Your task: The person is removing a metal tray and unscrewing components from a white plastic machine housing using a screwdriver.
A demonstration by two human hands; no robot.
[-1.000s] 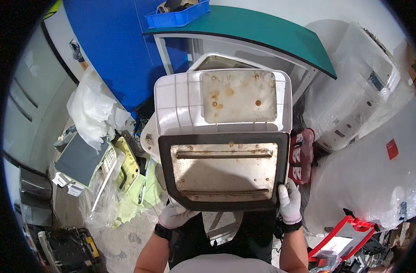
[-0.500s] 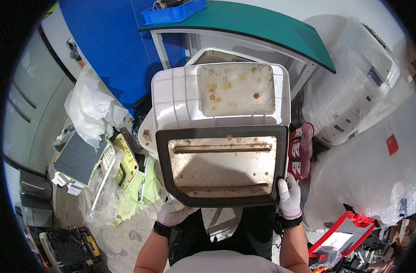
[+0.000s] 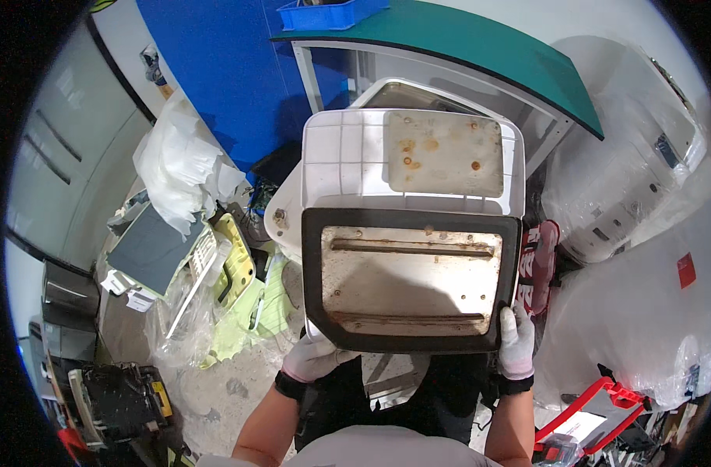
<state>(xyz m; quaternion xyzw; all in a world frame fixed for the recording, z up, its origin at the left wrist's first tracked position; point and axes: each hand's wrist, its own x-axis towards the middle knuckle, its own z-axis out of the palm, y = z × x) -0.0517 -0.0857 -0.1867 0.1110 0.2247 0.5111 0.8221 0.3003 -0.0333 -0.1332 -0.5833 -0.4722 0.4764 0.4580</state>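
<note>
In front of me is a rust-stained metal panel (image 3: 410,284) with a thick black border and two raised ribs. My left hand (image 3: 315,359), in a white glove, is closed at its lower left corner; some fingers are hidden beneath the edge. My right hand (image 3: 516,341), also gloved, grips the lower right edge, thumb along the side. Behind the panel stands a large white plastic cover (image 3: 344,156) with a gridded inner face. A rust-spotted metal plate (image 3: 445,156) is fixed to that cover. Whether panel and cover are joined is hidden.
A green-topped table (image 3: 480,47) bears a blue bin (image 3: 332,14). Plastic-wrapped units (image 3: 628,311) crowd the right, near a red-framed case (image 3: 593,420). At left are white foam sheeting (image 3: 180,167), a grey panel (image 3: 154,247) and yellow-green parts (image 3: 235,257).
The whole view has swung, so the surroundings, the panel and both hands sit farther right in the picture. Both hands keep their hold on the panel.
</note>
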